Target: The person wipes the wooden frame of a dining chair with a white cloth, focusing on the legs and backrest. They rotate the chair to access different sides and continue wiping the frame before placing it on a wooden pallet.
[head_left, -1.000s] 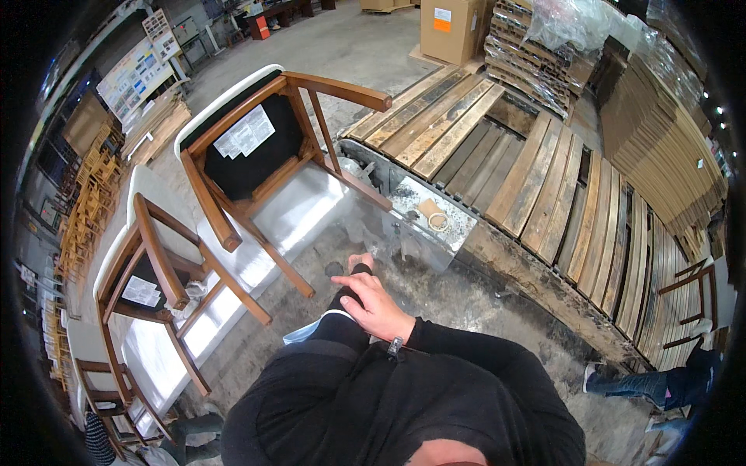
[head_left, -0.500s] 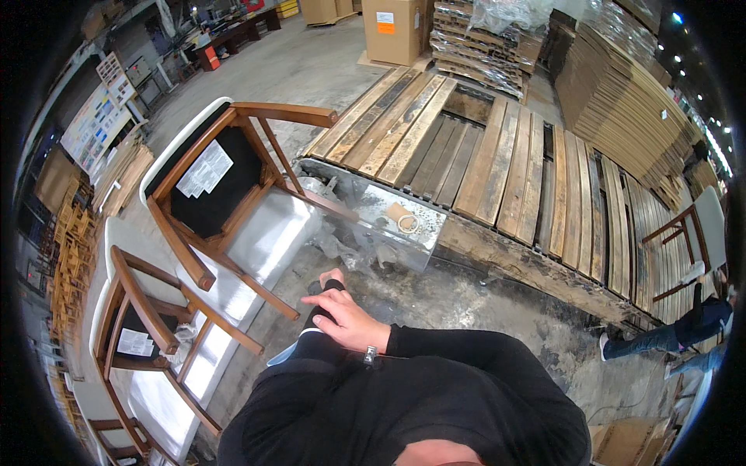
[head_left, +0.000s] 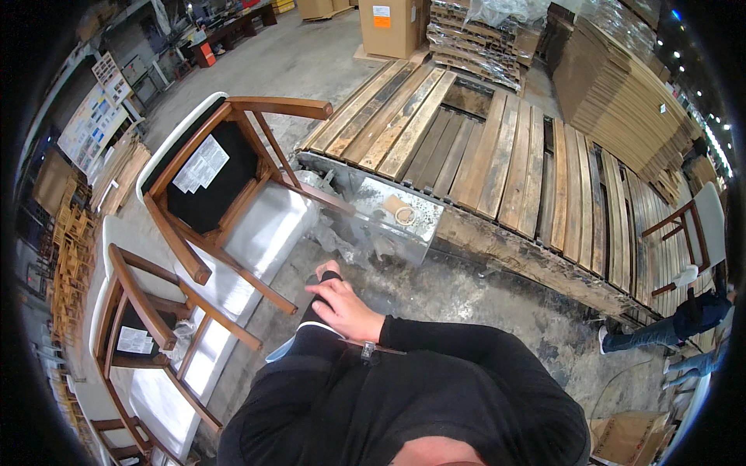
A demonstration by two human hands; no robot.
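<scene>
My left hand (head_left: 329, 269) is held out in front of my body, small and partly hidden behind its dark cuff; its fingers do not show clearly. Across that wrist lies my right hand (head_left: 347, 312), its fingers and thumb closed around the black sleeve cuff (head_left: 320, 299). A white band and a piece of light blue cloth (head_left: 280, 351) show along the left forearm. Left of my hands, an upturned chair (head_left: 225, 175) with brown wooden legs and a black underside rests on a white padded surface (head_left: 273, 213). A second upturned chair (head_left: 144, 311) lies nearer to me.
A slatted wooden platform (head_left: 486, 171) stretches from ahead to the right. At its near end, a grey ledge (head_left: 373, 198) carries a tape roll (head_left: 405, 216). Cardboard stacks (head_left: 622, 101) stand behind. On the right are another chair (head_left: 703, 229) and a person's leg (head_left: 645, 335).
Both hands have risen slightly in the picture, and the right fingers have shifted a little along the left cuff. The view has moved slightly; the chairs stay in place.
</scene>
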